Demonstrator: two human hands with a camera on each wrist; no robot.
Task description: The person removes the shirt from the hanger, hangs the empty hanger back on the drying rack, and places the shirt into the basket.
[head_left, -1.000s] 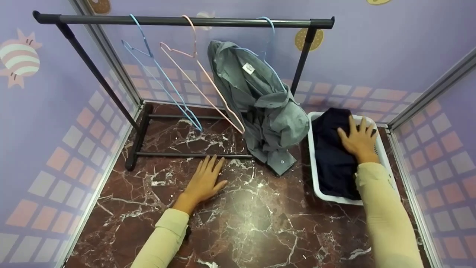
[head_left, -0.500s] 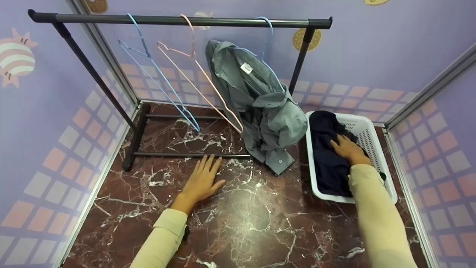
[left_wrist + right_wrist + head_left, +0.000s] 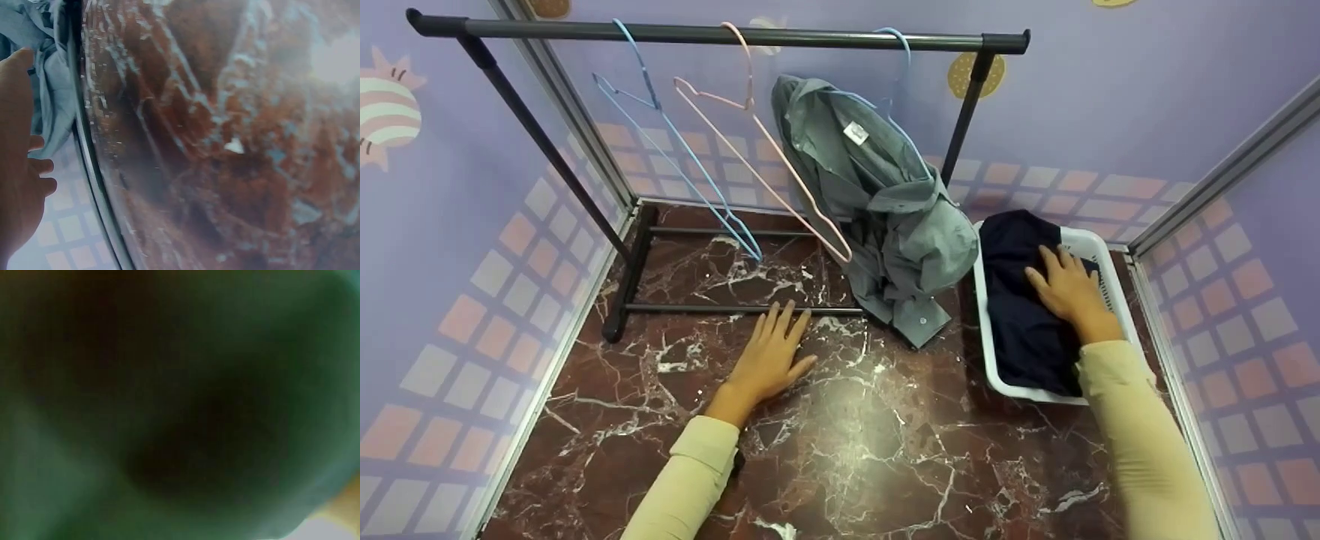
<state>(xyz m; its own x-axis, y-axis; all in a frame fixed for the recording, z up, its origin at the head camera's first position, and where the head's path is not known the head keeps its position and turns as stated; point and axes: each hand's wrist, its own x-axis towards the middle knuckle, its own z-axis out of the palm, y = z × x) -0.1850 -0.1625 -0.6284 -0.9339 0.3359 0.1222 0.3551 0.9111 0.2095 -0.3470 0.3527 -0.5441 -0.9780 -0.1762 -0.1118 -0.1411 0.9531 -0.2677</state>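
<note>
My right hand [image 3: 1069,289] lies on a bunched dark navy garment [image 3: 1020,322] inside a white plastic basket [image 3: 990,360]. Its fingers are spread loosely over the cloth, and the fingertips are partly hard to make out. The right wrist view is dark and blurred, filled by cloth held close to the lens. On the dark red marbled floor [image 3: 840,420], my left hand [image 3: 765,360] rests with straight fingers, their tips by the lower bar of a black clothes rack [image 3: 682,308]. The left wrist view catches part of the left hand [image 3: 19,152] at its edge.
From the rack's top rail [image 3: 810,36] hang a blue hanger [image 3: 660,109], a pink hanger [image 3: 750,109] and, near the right post, a grey-green shirt [image 3: 877,195] on another blue hanger. Purple patterned walls [image 3: 1110,112] enclose the floor on three sides.
My right hand drew back over the navy garment toward me, then went slightly forward again, and the cloth bunched and shifted with it. My left hand stayed in place on the floor.
</note>
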